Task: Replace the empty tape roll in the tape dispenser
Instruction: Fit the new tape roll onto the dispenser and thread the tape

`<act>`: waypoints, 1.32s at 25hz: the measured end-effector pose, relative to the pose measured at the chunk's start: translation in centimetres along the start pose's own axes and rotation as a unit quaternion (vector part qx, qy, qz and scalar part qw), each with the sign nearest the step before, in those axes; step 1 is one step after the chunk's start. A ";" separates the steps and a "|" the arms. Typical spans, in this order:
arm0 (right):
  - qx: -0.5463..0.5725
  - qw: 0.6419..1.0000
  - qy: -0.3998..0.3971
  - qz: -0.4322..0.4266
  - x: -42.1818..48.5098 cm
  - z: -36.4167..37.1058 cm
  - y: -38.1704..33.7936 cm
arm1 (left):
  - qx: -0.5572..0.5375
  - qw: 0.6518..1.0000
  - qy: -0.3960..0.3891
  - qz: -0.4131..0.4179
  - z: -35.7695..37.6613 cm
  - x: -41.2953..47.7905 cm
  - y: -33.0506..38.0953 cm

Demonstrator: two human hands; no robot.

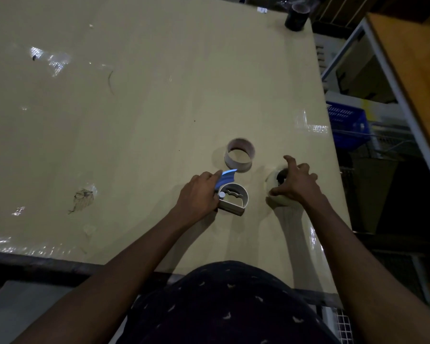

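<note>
Both arms reach forward, the left hand (196, 194) clamped on the tape dispenser (232, 198), the right hand (297, 183) clamped over a mostly hidden tape roll (274, 181), an empty core (239, 155) just beyond.

The right hand (297, 182) covers most of the pale round tape roll (274, 187). At 1 o'clock, the dark cylindrical roll (297, 17) is blurred, its top near the frame edge.
</note>
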State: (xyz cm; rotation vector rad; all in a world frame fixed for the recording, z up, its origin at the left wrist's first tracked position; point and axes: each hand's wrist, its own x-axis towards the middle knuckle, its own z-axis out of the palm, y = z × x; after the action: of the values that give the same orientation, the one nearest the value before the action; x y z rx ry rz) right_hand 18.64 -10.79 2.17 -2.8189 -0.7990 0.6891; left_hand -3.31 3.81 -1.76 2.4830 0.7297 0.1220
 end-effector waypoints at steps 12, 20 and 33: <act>0.000 0.993 0.021 -0.114 -2.9 -3.5 -3.2 | -0.041 0.998 0.055 0.015 -2.0 -0.4 1.5; -0.064 0.945 -0.061 -0.316 -8.5 -3.3 -8.0 | -0.131 0.988 0.045 0.074 -3.0 -2.8 2.0; -0.151 0.902 -0.089 -0.394 -7.9 -1.1 -9.7 | -0.196 0.952 0.223 -0.075 -2.6 -4.5 -0.3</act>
State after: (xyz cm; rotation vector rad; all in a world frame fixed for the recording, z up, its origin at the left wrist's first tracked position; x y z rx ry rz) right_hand 8.67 -6.68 8.67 -2.3121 -2.0530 0.7090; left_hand -7.87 2.96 0.58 2.0254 0.9659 0.7184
